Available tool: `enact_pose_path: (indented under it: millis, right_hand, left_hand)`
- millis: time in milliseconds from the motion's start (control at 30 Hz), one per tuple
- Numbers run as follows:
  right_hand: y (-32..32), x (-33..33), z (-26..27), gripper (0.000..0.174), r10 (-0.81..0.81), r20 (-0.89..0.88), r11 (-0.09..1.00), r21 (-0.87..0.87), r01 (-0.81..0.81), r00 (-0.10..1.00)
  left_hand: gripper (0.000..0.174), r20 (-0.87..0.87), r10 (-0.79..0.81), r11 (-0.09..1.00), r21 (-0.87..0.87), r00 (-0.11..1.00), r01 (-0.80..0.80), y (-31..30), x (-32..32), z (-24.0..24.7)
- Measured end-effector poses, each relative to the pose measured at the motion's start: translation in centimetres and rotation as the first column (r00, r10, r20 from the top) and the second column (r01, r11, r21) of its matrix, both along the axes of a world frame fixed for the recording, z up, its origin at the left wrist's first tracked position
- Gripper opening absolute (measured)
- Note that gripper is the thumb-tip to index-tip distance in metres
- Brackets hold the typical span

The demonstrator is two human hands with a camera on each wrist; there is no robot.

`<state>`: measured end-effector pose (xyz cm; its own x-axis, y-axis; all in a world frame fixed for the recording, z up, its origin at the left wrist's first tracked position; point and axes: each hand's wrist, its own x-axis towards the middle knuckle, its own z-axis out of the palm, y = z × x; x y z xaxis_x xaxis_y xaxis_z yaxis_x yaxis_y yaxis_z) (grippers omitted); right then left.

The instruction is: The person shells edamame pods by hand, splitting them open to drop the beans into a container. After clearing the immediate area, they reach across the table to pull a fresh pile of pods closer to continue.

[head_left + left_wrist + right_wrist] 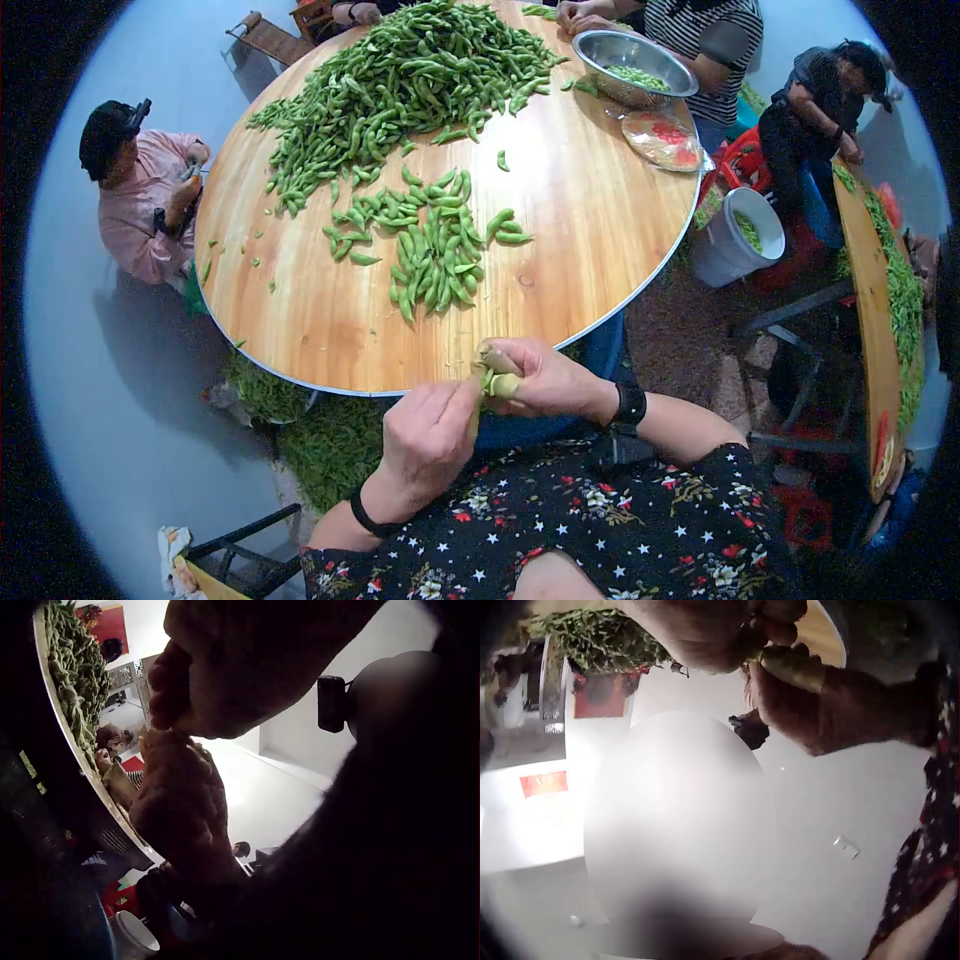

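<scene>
Both hands meet just off the table's near edge around a green soybean pod [487,381]. My left hand [428,432] pinches the pod from the left with bent fingers. My right hand [552,382] holds it from the other side, with pale wraps on the thumb and a finger. Most of the pod is hidden by the fingers. In the left wrist view the two hands are dark, fingertips close together. Beyond them on the round table [580,270] lies a small group of pods [435,255], with a large heap of pods [400,85] farther back.
A steel bowl [600,50] of shelled beans stands at the back right, near a plastic-wrapped packet [660,152]. A white bucket [715,265] stands right of the table. People sit around, one in a pink shirt [140,245] at left. Green debris [335,450] covers the floor below.
</scene>
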<state>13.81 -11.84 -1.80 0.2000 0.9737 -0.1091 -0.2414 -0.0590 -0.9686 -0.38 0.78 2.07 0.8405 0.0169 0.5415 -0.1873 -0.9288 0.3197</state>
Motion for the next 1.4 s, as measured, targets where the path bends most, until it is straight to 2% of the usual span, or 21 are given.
enact_pose_path:
  millis: [33, 67, 133, 167, 267, 300, 333, 367, 433, 567, 667, 800, 933, 1067, 1133, 1200, 1233, 1300, 1333, 1367, 1400]
  right_hand:
    - [0.2, 0.2, -0.8, 0.006, -0.049, 0.335, 0.997, 0.072, 0.026, 0.941]
    - [0.1, 0.1, -0.8, 0.006, -0.047, 0.334, 0.997, 0.073, 0.024, 0.942]
    - [-0.4, 0.2, -0.2, 0.007, 0.074, 0.682, 0.994, 0.013, -0.113, 0.727]
    - [-0.8, 0.5, -0.1, 0.009, 0.123, 0.766, 0.98, 0.008, -0.2, 0.631]
    - [-1.9, 1.9, 1.6, 0.009, 0.137, 0.774, 0.972, 0.016, -0.235, 0.618]
    - [-1.5, 3.5, 2.0, 0.011, 0.145, 0.755, 0.978, -0.01, -0.209, 0.64]
    - [-0.8, 5.0, 0.4, 0.011, -0.064, 0.86, 0.987, 0.128, -0.093, 0.506]
    - [0.3, 6.4, 0.5, 0.011, -0.077, 0.932, 0.99, 0.03, 0.134, 0.354]
    - [2.0, 9.1, 0.2, 0.016, -0.448, 0.862, 0.884, 0.388, 0.259, 0.238]
    - [4.6, 12.2, -1.5, 0.021, -0.136, 0.983, 0.933, 0.084, 0.35, 0.125]
    - [5.4, 10.9, -1.9, 0.01, -0.309, 0.942, 0.92, 0.262, 0.29, 0.128]
    - [7.1, 8.5, -0.7, 0.01, -0.324, 0.923, 0.935, 0.279, 0.219, 0.207]
    - [7.2, 9.6, -1.3, 0.018, -0.195, 0.978, 0.969, 0.181, 0.167, 0.072]
    - [6.7, 11.0, -2.8, 0.022, -0.484, 0.874, 0.87, 0.487, 0.082, -0.049]
    - [6.8, 10.3, -2.2, 0.025, -0.3, 0.952, 0.921, 0.274, 0.277, 0.058]
    - [6.6, 8.7, -1.0, 0.02, -0.393, 0.915, 0.884, 0.347, 0.314, 0.095]
    - [6.5, 7.5, 0.1, 0.016, -0.425, 0.824, 0.901, 0.344, 0.266, 0.375]
    - [5.5, 4.8, 2.6, 0.015, -0.303, 0.412, 0.951, 0.19, 0.244, 0.859]
    - [4.7, 3.5, 3.3, 0.015, -0.206, 0.085, 0.978, 0.029, 0.204, 0.975]
    - [5.1, 2.5, 2.5, 0.011, -0.233, -0.095, 0.967, 0.081, 0.241, 0.968]
    - [5.0, 2.3, 2.5, 0.011, -0.241, -0.098, 0.965, 0.081, 0.249, 0.965]
  left_hand:
    - [0.025, -0.033, 0.001, 1.0, -0.014, 0.999, -0.001, 0.0, -0.3, 0.1]
    - [0.024, -0.064, 0.001, 1.0, -0.029, 0.998, -0.003, 0.1, -0.6, 0.2]
    - [0.024, -0.153, 0.081, 0.997, 0.014, 0.985, -0.08, 1.4, -2.1, 0.9]
    - [0.025, -0.238, 0.158, 0.987, 0.062, 0.958, -0.148, 2.3, -3.1, 1.3]
    - [0.019, -0.468, 0.472, 0.881, 0.211, 0.747, -0.424, 4.9, -6.0, 2.6]
    - [0.018, -0.454, 0.486, 0.873, 0.216, 0.747, -0.437, 5.6, -6.5, 2.7]
    - [0.017, -0.439, 0.492, 0.87, 0.216, 0.752, -0.443, 5.9, -6.8, 2.7]
    - [0.017, -0.426, 0.465, 0.885, 0.201, 0.776, -0.42, 5.5, -6.6, 2.8]
    - [0.014, -0.435, 0.496, 0.861, 0.137, 0.751, -0.489, 4.9, -5.8, 3.2]
    - [0.012, -0.395, 0.36, 0.924, 0.028, 0.845, -0.38, 4.5, -4.2, 2.2]
    - [0.013, -0.334, 0.23, 0.959, -0.081, 0.914, -0.271, 4.1, -2.8, 1.3]
    - [0.021, -0.276, 0.034, 0.992, -0.108, 0.961, -0.066, 2.2, 1.7, 2.8]
    - [0.026, -0.255, 0.045, 0.999, -0.004, 0.966, -0.047, 3.3, 3.0, 1.6]
    - [0.027, -0.228, 0.115, 0.986, -0.092, 0.967, -0.139, 3.2, 2.6, 1.6]
    - [0.024, -0.225, 0.101, 0.99, -0.075, 0.969, -0.121, 3.0, 2.9, 1.5]
    - [0.024, -0.25, 0.115, 0.942, -0.278, 0.961, -0.186, 2.7, 3.4, 1.5]
    - [0.031, -0.141, 0.143, 0.913, -0.364, 0.98, -0.186, 3.2, 3.6, -0.1]
    - [0.035, -0.089, 0.133, 0.885, -0.437, 0.987, -0.159, 2.5, 4.4, -0.3]
    - [0.038, -0.038, 0.139, 0.85, -0.507, 0.99, -0.139, 2.2, 4.7, -0.4]
    - [0.041, 0.008, 0.136, 0.94, -0.316, 0.991, -0.126, 2.9, 4.7, -1.0]
    - [0.041, 0.005, 0.127, 0.942, -0.315, 0.992, -0.119, 2.9, 4.7, -0.8]
